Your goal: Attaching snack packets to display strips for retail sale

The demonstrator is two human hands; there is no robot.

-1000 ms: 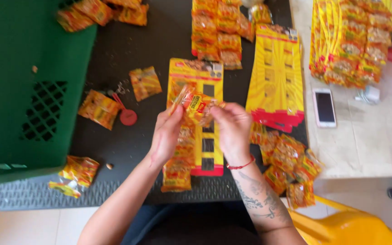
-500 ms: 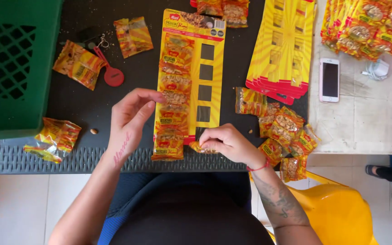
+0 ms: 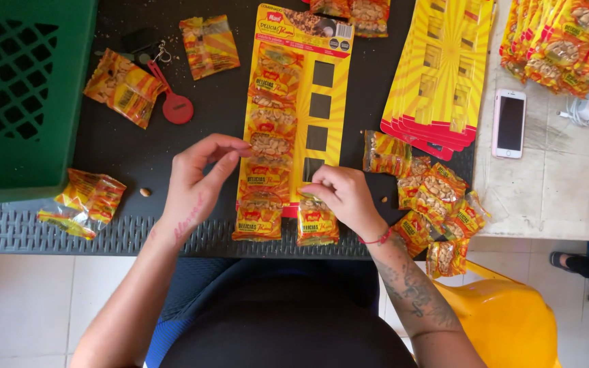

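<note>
Fingertips of the right hand (image 3: pixel 344 197) pinch the top edge of a snack packet (image 3: pixel 317 221) at the yellow display card's (image 3: pixel 296 112) bottom slot, its long axis along the card, while the left hand (image 3: pixel 199 180), half-open, touches the filled column.

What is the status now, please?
Right hand pressing snack packet onto yellow card. Left hand open, touching the card's edge. Nothing in the way.

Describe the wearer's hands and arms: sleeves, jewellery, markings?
Both arms are bare, with no sleeves or gloves. The left hand has reddish script tattooed along its outer edge. The right hand has a red cord bracelet at the wrist and a dark tattoo along the forearm.
</note>
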